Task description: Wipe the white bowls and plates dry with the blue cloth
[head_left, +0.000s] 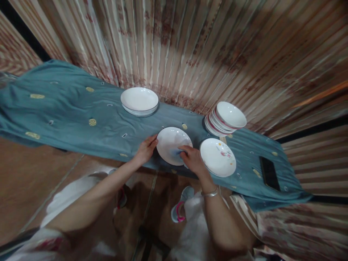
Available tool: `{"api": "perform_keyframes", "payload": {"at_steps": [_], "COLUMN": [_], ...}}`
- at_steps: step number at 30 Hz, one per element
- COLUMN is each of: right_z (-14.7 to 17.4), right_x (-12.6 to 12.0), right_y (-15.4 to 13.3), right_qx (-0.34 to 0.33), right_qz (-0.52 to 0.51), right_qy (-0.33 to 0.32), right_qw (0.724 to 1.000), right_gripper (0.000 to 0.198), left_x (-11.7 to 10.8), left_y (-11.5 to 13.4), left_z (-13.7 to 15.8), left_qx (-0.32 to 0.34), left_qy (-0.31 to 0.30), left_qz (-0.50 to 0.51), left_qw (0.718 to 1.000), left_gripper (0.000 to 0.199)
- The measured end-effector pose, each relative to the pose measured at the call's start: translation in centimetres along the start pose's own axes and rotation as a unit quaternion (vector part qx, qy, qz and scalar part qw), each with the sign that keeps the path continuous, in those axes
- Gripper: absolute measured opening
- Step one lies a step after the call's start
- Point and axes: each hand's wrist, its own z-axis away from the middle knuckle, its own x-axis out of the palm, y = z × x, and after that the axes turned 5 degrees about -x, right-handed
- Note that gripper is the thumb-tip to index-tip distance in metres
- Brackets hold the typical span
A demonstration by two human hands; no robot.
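A white plate (170,143) is in the middle, near the front edge of the cloth-covered table. My left hand (146,149) grips its left rim, thumb on top. My right hand (191,158) is closed over the plate's right side, its fingertips on the inner surface. A bluish, blurred patch shows under those fingers, and a bit of something pale sticks out below the hand. I cannot make out what it is. Just right of this hand lies a white plate with a flower print (217,157).
A stack of white dishes with dark rims (139,99) stands at the back left. Several red-rimmed bowls (231,115) lean in a tilted stack at the back right. A black phone (269,173) lies near the right end of the teal tablecloth (67,112). A pleated curtain (174,47) hangs behind.
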Motion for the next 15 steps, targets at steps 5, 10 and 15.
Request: {"api": "perform_keyframes", "payload": {"at_steps": [5,10,15], "right_z": [0.5,0.5,0.3], "right_x": [-1.1,-1.7,-2.3], "right_y": [-0.3,-0.2,0.0], "right_qx": [0.077,0.168,0.206], "right_qz": [-0.224,-0.409,-0.499], "right_qy": [0.063,0.131,0.181], "right_qw": [0.969,0.887,0.822], "right_gripper": [0.029,0.029,0.026], "left_x": [-1.2,-1.6,1.0], "left_y": [0.4,0.3,0.3], "left_z": [-0.4,-0.4,2.7], "left_qx": [0.076,0.146,0.297], "left_qy": [-0.032,-0.005,-0.121], "left_qz": [-0.156,-0.287,-0.355], "left_qw": [0.984,0.947,0.878], "left_gripper": [0.023,0.042,0.039]}}
